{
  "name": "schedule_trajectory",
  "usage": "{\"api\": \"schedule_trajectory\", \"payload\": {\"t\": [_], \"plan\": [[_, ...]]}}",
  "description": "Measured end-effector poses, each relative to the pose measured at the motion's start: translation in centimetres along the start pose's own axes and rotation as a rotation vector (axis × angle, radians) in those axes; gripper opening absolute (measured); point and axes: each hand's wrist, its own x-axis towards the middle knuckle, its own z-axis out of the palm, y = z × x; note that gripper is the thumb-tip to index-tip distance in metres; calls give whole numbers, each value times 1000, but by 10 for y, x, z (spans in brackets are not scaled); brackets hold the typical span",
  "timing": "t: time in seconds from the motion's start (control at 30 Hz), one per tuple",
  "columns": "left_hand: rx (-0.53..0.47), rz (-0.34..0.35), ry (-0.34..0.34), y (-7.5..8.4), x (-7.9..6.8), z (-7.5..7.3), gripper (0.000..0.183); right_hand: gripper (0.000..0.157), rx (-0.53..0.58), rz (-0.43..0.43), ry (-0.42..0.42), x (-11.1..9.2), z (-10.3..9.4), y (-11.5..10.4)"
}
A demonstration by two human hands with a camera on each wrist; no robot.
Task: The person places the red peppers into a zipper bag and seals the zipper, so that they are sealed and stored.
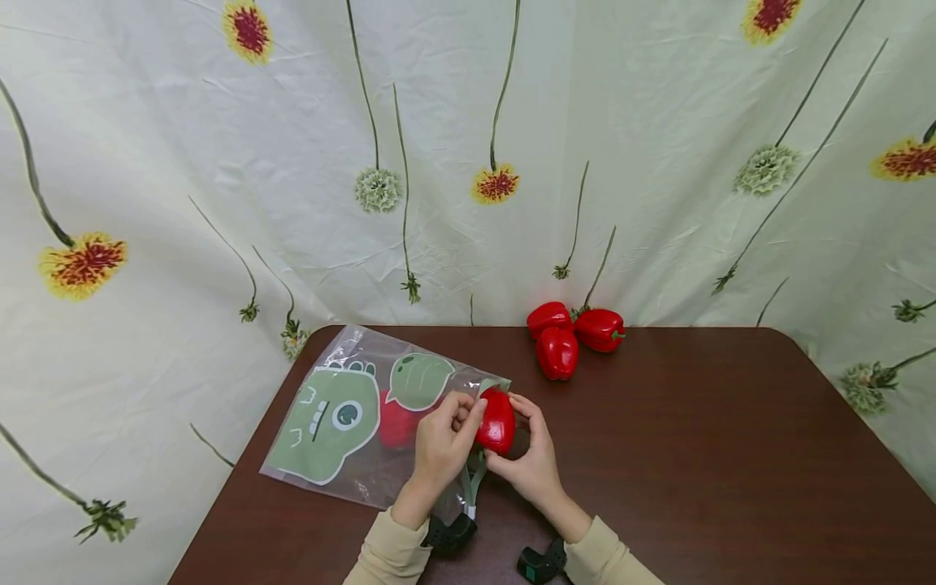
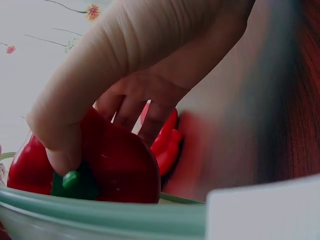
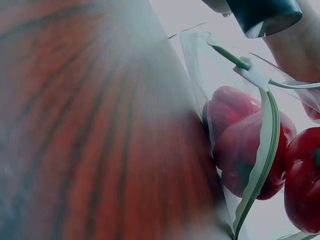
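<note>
My right hand (image 1: 531,459) grips a red bell pepper (image 1: 496,421) at the bag's opening. In the left wrist view its thumb (image 2: 65,135) lies by the green stem (image 2: 71,179), with the other fingers behind the pepper. The clear zip bag (image 1: 322,431) has a green cartoon print and lies flat to the left. My left hand (image 1: 442,443), fingers curled, holds the upper edge of the opening; its fingertips are partly hidden. Through the plastic, red peppers (image 3: 245,145) show inside the bag. A white slider (image 3: 251,75) sits on the green zip strip.
Three more red bell peppers (image 1: 557,353) stand grouped at the table's back edge. The dark brown table (image 1: 695,455) extends to the right. Behind it hangs a pale cloth (image 1: 658,162) with a flower print. Black wrist cameras (image 1: 541,565) sit at both wrists.
</note>
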Motion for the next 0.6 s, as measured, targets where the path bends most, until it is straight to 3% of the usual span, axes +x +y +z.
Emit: {"api": "schedule_trajectory", "payload": {"t": [0.2, 0.43, 0.6], "plan": [[-5, 11, -15, 0, -2, 3, 12, 75, -63, -2, -7, -4, 4, 22], [-7, 50, -57, 1, -4, 7, 11, 66, -165, -90, -48, -8, 15, 24], [-9, 45, -51, 1, -4, 8, 11, 63, -143, 35, -11, -9, 19, 20]]}}
